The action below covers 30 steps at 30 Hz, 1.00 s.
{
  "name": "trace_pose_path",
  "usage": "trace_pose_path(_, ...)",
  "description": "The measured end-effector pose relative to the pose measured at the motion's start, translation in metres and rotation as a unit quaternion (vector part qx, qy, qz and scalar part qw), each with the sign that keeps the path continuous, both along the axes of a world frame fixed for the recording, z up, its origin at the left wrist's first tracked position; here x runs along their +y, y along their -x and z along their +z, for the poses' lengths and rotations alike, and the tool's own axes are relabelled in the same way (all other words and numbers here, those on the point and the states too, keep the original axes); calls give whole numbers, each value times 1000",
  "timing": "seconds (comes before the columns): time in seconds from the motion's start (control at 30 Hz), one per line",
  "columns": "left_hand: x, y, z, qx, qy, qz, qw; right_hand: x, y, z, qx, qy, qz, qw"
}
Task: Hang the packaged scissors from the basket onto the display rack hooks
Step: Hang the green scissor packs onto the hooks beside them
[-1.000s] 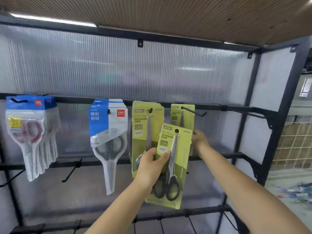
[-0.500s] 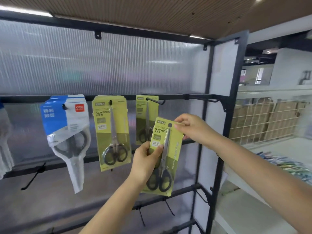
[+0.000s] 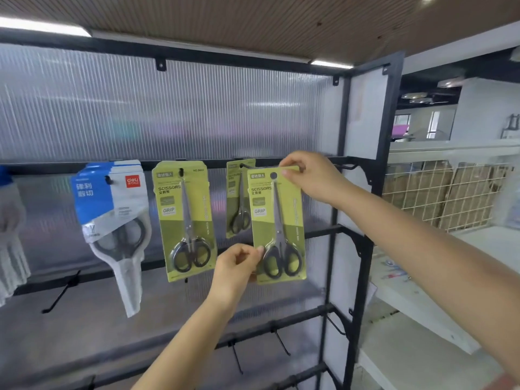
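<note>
Up at the top bar (image 3: 323, 160) of the display rack (image 3: 365, 192), the right hand (image 3: 315, 175) pinches the upper right corner of a green scissors pack (image 3: 277, 223), thumb and curled fingers closed narrowly on the card edge. The left hand (image 3: 239, 266) pinches the pack's lower left edge, fingers curled tight beside the black scissor handles. Held between both hands, the pack stands nearly upright just below the bar, its round hanging hole close to the bar but in front of a hook (image 3: 247, 166), not visibly threaded on it. Its card is yellow-green with dark green lower bands, printed "SCISSORS" and "GRIP", the blades pointing up. Partly behind it hangs a smaller green pack (image 3: 237, 198); another green pack (image 3: 184, 220) hangs further left along the bar.
</note>
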<state>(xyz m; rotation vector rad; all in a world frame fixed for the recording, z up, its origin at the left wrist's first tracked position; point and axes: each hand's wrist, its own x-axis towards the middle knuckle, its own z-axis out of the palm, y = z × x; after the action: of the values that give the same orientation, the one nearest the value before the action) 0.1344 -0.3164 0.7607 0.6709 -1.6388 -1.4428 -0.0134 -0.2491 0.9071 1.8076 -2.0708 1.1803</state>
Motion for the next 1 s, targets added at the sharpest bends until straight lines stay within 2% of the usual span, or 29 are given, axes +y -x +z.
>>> trace_pose_path(0.3,-16,1,8,3,-14,25,1000,-22,2,4,-24,0,-6,1000)
trace_pose_path(0.47,-26,17,2,-6,-70,55,996,-38,2,-5,2,19,-26,999)
trace_pose_path(0.63,-47,43,2,17,-124,106,986,-48,6,-12,121,43,-66,990)
trace_pose_path(0.87,-82,70,-1,12,-154,175,972,-66,16,-22,288,-85,-100,949)
trace_pose_path(0.93,-89,76,-1,-4,-143,200,969,-73,18,-22,301,-119,-111,940)
trace_pose_path(1.0,-93,78,2,-30,-135,229,964,-79,19,-21,270,-132,-109,947)
